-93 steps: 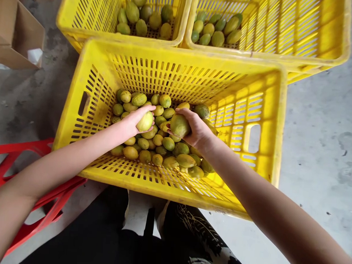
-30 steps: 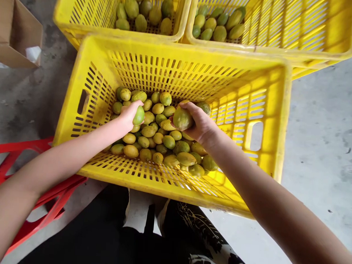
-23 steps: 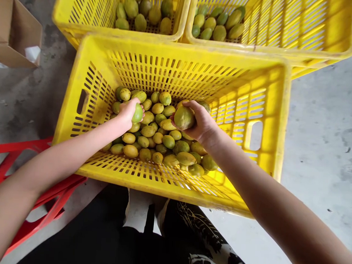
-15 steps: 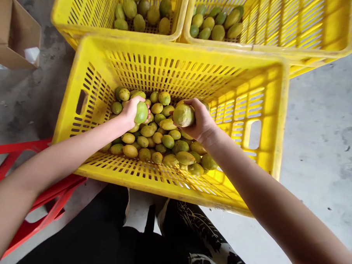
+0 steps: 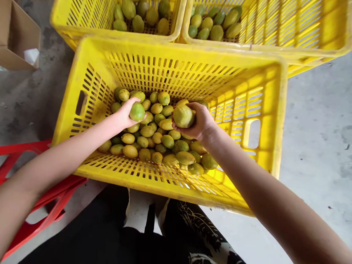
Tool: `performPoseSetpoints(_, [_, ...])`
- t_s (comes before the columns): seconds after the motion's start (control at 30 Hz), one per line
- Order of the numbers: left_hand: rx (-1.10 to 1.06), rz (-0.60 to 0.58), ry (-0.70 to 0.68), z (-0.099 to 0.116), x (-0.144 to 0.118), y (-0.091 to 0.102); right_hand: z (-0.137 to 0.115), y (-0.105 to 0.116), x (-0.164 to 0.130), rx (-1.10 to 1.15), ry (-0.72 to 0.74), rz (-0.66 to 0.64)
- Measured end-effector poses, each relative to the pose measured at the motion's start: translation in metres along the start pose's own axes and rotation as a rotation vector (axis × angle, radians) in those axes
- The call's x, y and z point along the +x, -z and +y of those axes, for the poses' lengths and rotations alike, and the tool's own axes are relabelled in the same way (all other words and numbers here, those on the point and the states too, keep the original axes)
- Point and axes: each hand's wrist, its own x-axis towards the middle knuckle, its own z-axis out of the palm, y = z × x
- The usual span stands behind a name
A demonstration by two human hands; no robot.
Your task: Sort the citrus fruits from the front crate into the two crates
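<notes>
Both of your hands are closed on fruit. Your left hand [image 5: 124, 113] grips a small green fruit [image 5: 137, 111], fingers curled over its top and thumb under its near side. Your right hand [image 5: 200, 122] clasps a larger yellow-green fruit [image 5: 183, 116], fingers wrapped over its far side, palm turned left. Each fruit sits just above the fruit pile [image 5: 159, 141] in the near yellow crate [image 5: 88, 66].

Pose: both forearms reach in over the crate's near rim, left from lower left, right from lower right. Both wrists are bent inward, so the held fruits face each other, near but apart. Left hand is over the pile's left part, right hand over its middle.

Hard to see:
- Your right palm and fingertips are hidden behind the larger fruit; only knuckles and thumb show.
- Fruit directly under both hands is covered; whether the hands touch the pile cannot be told.
- Both elbows run out of frame at the lower corners.
- Two far crates, left [image 5: 88, 11] and right [image 5: 300, 24], are cut off by the top edge; each holds a few green fruits.
- A red plastic frame [image 5: 5, 159] at lower left is partly behind your left arm.
- A cardboard box [image 5: 13, 35] is cropped at upper left.
- Dark patterned clothing [image 5: 195, 234] fills the bottom centre.
</notes>
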Motion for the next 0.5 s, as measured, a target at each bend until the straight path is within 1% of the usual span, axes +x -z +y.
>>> performPoseSetpoints(0.1, [0.024,0.016,0.039,-0.001,0.002,0.000,0.000,0.000,0.000,0.005,-0.014,-0.021])
performPoseSetpoints(0.2, [0.008,-0.028,0.066,-0.006,0.004,0.000,0.001,-0.001,-0.001,0.031,0.000,-0.058])
performPoseSetpoints(0.3, [0.014,-0.091,0.077,-0.010,0.005,0.002,0.000,-0.002,0.000,0.034,0.012,-0.060])
performPoseSetpoints(0.37, [0.056,-0.107,0.100,-0.012,0.005,0.004,0.000,-0.002,0.000,0.028,0.023,-0.041])
performPoseSetpoints(0.5, [0.123,-0.111,0.104,-0.014,0.000,0.004,0.001,-0.003,0.002,0.034,0.076,0.056])
